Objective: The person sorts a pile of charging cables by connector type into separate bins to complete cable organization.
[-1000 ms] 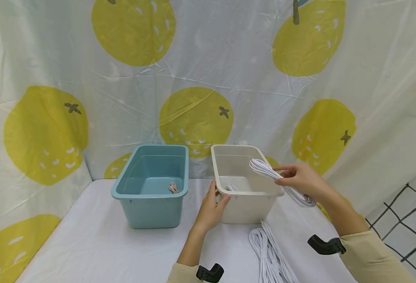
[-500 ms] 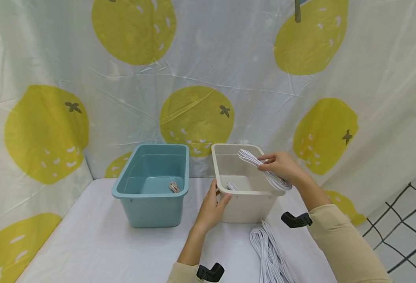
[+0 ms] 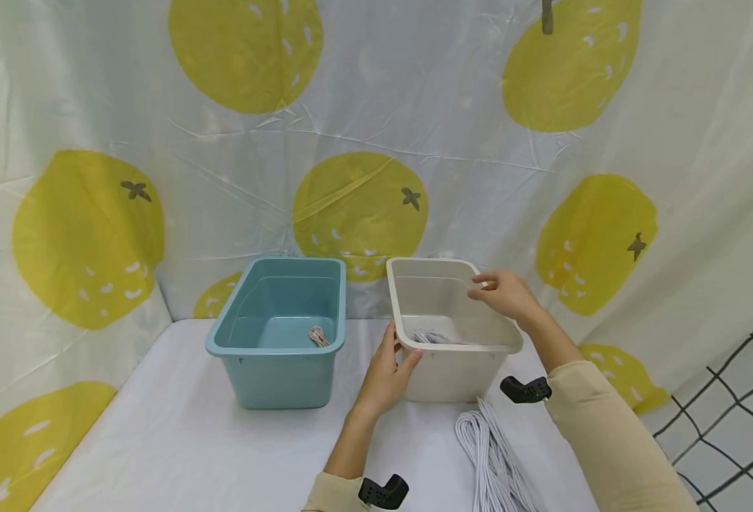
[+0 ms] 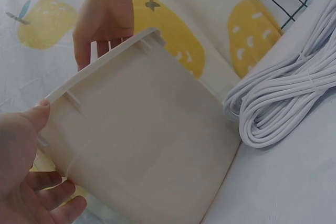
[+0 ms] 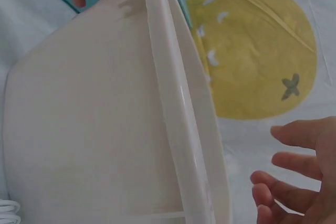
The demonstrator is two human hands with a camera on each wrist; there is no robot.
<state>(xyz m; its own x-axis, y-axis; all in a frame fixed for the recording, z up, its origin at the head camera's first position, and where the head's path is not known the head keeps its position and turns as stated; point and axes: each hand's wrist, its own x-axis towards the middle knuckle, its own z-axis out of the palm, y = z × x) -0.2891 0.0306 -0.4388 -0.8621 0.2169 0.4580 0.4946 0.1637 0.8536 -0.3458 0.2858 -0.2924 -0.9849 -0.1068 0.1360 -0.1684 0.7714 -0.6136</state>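
Observation:
My left hand (image 3: 385, 380) holds the near left corner of a cream plastic bin (image 3: 453, 373), thumb at the rim and fingers along the side. Over the bin's right side is my right hand (image 3: 507, 293), fingers spread and holding nothing, as the right wrist view (image 5: 294, 174) also shows. White coiled cables (image 3: 432, 336) lie inside the bin near its front wall, partly hidden by the rim. More bundled white cables (image 3: 488, 455) rest on the table in front of the bin; the left wrist view shows these cables (image 4: 286, 93) close up.
To the left stands a blue-green bin (image 3: 280, 380) with a small beige cable bundle (image 3: 318, 336) inside. A lemon-print curtain (image 3: 235, 192) hangs behind both bins. Black wire grid (image 3: 728, 419) shows at the right. A white cloth (image 3: 222, 462) covers the table.
My right hand moved left over the cream bin and let go of the white cable bundle, which now lies inside it. The left hand stayed at the bin's corner.

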